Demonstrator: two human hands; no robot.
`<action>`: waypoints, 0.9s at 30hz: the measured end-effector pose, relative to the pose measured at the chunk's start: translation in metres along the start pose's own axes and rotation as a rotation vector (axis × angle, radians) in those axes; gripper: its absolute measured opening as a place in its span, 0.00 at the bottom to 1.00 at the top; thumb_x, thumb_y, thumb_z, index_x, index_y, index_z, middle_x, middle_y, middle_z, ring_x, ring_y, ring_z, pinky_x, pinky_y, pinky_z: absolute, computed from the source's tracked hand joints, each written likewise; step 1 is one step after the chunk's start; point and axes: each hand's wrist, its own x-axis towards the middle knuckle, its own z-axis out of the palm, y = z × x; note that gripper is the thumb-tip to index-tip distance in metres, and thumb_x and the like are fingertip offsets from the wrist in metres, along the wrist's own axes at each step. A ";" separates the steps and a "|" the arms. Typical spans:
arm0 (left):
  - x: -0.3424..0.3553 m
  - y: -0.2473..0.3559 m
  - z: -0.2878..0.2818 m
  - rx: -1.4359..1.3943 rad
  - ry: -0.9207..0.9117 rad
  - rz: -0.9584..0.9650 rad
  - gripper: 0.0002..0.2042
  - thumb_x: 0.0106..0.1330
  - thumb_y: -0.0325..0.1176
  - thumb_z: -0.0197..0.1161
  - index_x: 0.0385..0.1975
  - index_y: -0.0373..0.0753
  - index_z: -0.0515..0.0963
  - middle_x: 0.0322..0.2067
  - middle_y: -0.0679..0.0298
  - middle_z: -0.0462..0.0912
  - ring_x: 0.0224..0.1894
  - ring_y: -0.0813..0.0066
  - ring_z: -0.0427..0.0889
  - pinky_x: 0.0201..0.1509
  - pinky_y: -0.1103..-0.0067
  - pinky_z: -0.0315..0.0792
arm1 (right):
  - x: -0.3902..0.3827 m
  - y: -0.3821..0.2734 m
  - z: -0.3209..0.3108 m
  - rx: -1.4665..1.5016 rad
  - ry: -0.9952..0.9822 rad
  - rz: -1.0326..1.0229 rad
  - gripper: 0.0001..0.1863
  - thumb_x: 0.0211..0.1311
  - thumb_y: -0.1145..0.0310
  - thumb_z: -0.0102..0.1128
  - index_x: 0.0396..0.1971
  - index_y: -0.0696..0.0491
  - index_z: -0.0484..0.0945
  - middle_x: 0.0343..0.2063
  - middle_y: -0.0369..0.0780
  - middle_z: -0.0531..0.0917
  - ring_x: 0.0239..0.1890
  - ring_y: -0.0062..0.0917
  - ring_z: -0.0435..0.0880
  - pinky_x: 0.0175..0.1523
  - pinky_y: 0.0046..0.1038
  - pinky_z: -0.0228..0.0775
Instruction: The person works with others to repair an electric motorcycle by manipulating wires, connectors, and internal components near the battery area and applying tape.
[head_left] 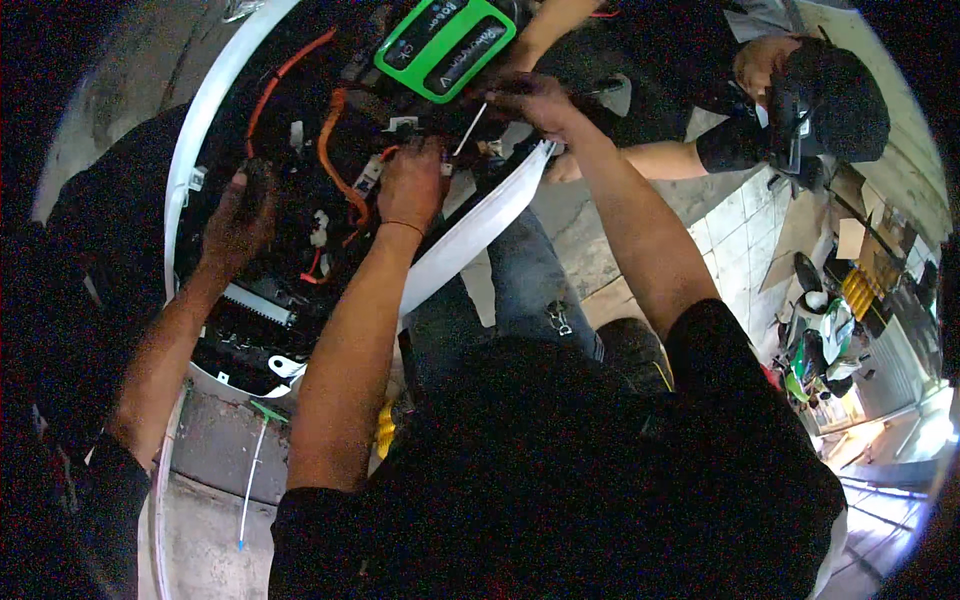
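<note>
My left hand [412, 185] reaches down into the dark engine bay of a white car. Its fingers are curled beside a small silver connector [368, 178] and an orange cable [328, 150]; the fingertips are lost in shadow. To the right, my right hand [540, 105] is raised above the white body edge [475, 230]. Its closed fingers are at the upper end of a thin pale metal rod [471, 130], like a screwdriver shaft, which slants down toward my left hand. A green-framed black box [445, 50] lies just beyond both hands.
At the left, another person's hand [240, 220] is inside the bay, near a red-orange cable [262, 105]. A person in a black cap [830, 100] leans in from the right. A green-and-white pole [252, 480] shows at lower left; a motorcycle [815, 345] stands at far right.
</note>
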 end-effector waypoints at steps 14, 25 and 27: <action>-0.022 -0.023 -0.018 -0.144 0.031 -0.043 0.12 0.55 0.29 0.63 0.39 0.37 0.74 0.40 0.51 0.79 0.43 0.50 0.80 0.46 0.62 0.76 | -0.066 -0.109 0.063 -0.291 0.089 -0.298 0.17 0.49 0.61 0.71 0.36 0.56 0.83 0.31 0.44 0.85 0.33 0.32 0.84 0.42 0.31 0.76; -0.018 -0.020 -0.014 -0.357 0.212 -0.009 0.12 0.54 0.25 0.59 0.40 0.40 0.74 0.40 0.52 0.78 0.44 0.49 0.79 0.45 0.61 0.75 | -0.141 -0.117 0.110 -0.474 0.093 -0.796 0.16 0.48 0.74 0.65 0.39 0.59 0.76 0.32 0.49 0.77 0.37 0.47 0.78 0.41 0.39 0.74; -0.020 -0.021 -0.013 -0.329 0.202 -0.008 0.12 0.54 0.25 0.59 0.40 0.40 0.75 0.40 0.52 0.78 0.44 0.49 0.79 0.45 0.61 0.75 | -0.127 -0.103 0.101 -0.462 0.145 -0.801 0.14 0.48 0.73 0.67 0.36 0.58 0.77 0.31 0.47 0.80 0.35 0.42 0.81 0.41 0.34 0.74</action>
